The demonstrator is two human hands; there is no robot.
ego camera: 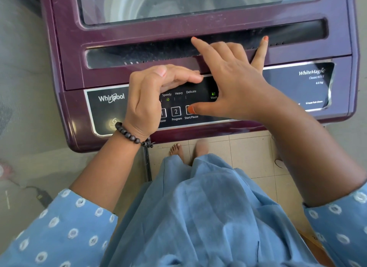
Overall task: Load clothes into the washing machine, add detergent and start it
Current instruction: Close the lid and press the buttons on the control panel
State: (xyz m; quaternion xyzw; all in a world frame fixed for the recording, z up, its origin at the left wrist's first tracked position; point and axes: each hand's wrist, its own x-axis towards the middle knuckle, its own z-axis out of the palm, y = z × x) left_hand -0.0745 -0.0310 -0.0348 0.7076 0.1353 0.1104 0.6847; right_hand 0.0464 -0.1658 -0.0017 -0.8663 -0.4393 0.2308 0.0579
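Observation:
A purple top-load washing machine (69,111) fills the upper view, its glass lid (198,2) down over the drum. The black control panel (176,111) carries Power, Program and Start/Pause buttons, with green lights lit at Speedy and Wash. My right hand (232,81) is spread over the panel, its thumb tip pressing the Start/Pause button (190,110). My left hand (151,95) hovers over the panel's left part, fingers together and relaxed, covering the Power button; it holds nothing. No clothes or detergent are visible.
Beige floor tiles (248,157) lie in front of the machine, where my bare feet (176,150) stand under a blue garment. A grey surface with a dark cable (42,197) is at the left. A dark stand leg (148,163) drops below the machine.

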